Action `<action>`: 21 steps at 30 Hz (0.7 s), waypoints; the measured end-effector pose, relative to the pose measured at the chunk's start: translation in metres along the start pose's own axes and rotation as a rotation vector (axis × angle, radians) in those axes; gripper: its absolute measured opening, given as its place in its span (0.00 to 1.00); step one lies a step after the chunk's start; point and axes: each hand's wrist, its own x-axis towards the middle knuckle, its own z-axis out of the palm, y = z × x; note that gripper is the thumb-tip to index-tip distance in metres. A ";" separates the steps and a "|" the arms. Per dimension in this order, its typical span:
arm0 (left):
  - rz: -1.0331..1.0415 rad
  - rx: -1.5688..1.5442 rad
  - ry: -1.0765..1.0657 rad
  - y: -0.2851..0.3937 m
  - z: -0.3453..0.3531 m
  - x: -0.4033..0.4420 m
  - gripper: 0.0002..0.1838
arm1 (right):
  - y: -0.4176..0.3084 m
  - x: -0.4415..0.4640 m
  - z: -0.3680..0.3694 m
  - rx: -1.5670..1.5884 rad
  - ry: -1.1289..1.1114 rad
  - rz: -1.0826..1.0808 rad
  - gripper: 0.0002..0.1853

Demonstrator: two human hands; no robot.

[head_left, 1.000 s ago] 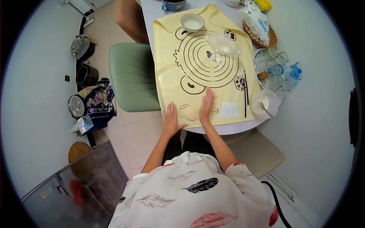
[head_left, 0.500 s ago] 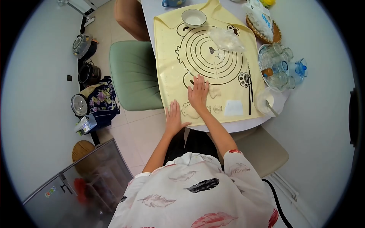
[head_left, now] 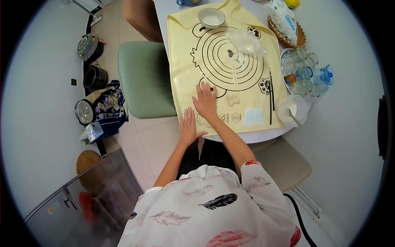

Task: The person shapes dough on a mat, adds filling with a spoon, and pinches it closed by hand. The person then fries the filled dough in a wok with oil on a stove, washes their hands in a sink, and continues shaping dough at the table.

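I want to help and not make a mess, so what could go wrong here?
The mat might slide if the left hand or right hand tugs it, and the white bowl standing on it could move too. The tub with the spoon is close to the edge of the table, so a bump may spill it. The crowded glasses could knock together.

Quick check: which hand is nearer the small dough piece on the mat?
Right. The right hand is spread just left of the small dough piece; the left hand is farther left, by the mat's near corner.
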 end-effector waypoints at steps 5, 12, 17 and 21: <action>-0.015 -0.003 -0.042 -0.001 -0.001 0.006 0.63 | -0.012 -0.002 -0.003 -0.042 -0.094 -0.014 0.29; 0.018 -0.011 -0.008 -0.001 -0.002 0.005 0.64 | -0.021 -0.017 -0.022 -0.043 -0.145 -0.019 0.31; -0.006 0.040 -0.001 -0.002 0.003 0.005 0.63 | -0.007 -0.039 -0.033 0.030 -0.262 0.001 0.33; -0.009 -0.020 -0.035 -0.002 0.000 0.004 0.62 | -0.003 -0.044 -0.035 0.076 -0.194 0.039 0.34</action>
